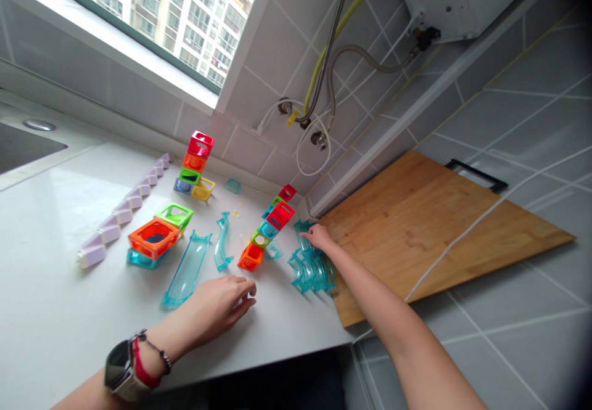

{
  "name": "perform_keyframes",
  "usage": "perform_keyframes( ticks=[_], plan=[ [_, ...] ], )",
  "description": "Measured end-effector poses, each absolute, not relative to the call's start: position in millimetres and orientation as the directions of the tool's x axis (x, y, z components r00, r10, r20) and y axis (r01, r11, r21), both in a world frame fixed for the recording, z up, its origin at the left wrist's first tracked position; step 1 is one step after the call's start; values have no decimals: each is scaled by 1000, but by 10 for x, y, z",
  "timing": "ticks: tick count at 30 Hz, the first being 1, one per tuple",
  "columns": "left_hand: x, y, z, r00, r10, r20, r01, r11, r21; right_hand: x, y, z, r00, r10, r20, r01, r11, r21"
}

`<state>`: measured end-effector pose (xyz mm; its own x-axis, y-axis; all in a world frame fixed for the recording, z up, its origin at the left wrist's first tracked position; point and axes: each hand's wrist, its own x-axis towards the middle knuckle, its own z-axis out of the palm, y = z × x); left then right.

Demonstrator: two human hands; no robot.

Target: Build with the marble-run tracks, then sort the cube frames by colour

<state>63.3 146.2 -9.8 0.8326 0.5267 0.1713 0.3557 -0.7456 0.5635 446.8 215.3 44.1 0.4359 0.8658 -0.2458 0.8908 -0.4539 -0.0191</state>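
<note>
My left hand [226,302] hovers over the front of the white counter, its fingers loosely bent and apart with nothing in them. Just behind it lies a long translucent teal track piece [189,268]. My right hand [319,237] reaches to the back right corner, with its fingers closed at the end of a teal track piece [304,232]. Below that hand sits a row of curved teal track pieces [311,271]. A stack of coloured cube blocks [266,231] stands between my hands. Near the left hand is a wavy teal track piece [223,240].
Farther left are orange and green blocks [154,237], a taller block stack [194,166] and a lilac zigzag strip [124,213]. A wooden board [430,231] leans at the right, crossed by a white cable [456,237]. A sink [28,148] lies at far left.
</note>
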Motion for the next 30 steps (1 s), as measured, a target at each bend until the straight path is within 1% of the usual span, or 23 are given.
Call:
perform_keyframes(
  ticks=[4,10,12,19,24,30],
  plan=[
    [634,1470,-85,833,524,176,351,-748,564,4486,2131,401,412,896,-163,906,-422,-29],
    [622,1465,-65,836,528,153,368,-744,557,4514,2082,404,392,919,46,920,-391,-25],
    [620,1463,-70,836,526,154,367,-746,556,4505,2045,401,387,920,69,922,-386,-24],
    [624,1459,-69,835,528,157,364,-742,563,4404,1956,337,384,922,-49,923,-384,8],
    [612,1457,-64,833,533,149,373,-739,562,4363,1983,329,421,899,-116,907,-420,41],
    [627,1469,-63,836,528,150,372,-746,552,4358,1971,314,476,854,-209,877,-477,49]
  ],
)
